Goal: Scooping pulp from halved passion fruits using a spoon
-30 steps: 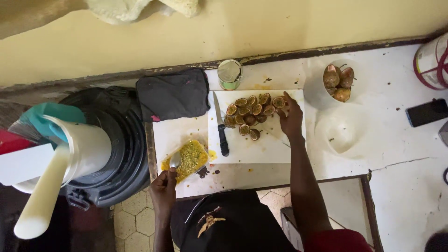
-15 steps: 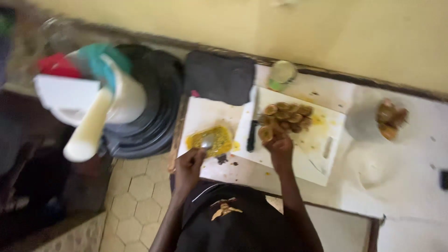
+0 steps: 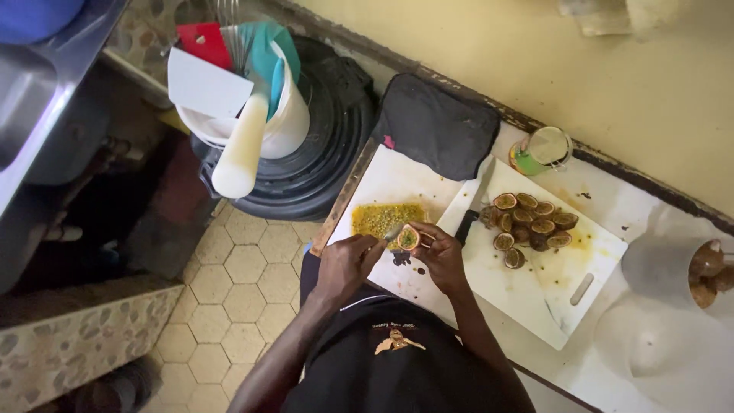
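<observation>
My right hand (image 3: 443, 258) holds a halved passion fruit (image 3: 407, 238) cut side up, just above a white board (image 3: 397, 177). My left hand (image 3: 345, 264) grips a small spoon (image 3: 390, 233) whose tip sits at the fruit half. A heap of yellow pulp with seeds (image 3: 384, 218) lies on the board right beside both hands. To the right, a white cutting board (image 3: 550, 294) carries a pile of several more fruit halves (image 3: 531, 222). A black-handled knife (image 3: 465, 223) lies at its left edge.
A black pouch (image 3: 436, 126) and a glass jar with a green lid (image 3: 544, 149) stand at the back. A white bucket of utensils (image 3: 279, 115) sits on a black round stack (image 3: 325, 164) to the left. At the right, a container of fruit shells (image 3: 707, 271) and a white bowl (image 3: 661, 348).
My right hand left the pile on the cutting board with one fruit half and brought it to my left hand by the pulp. The view swung left and down.
</observation>
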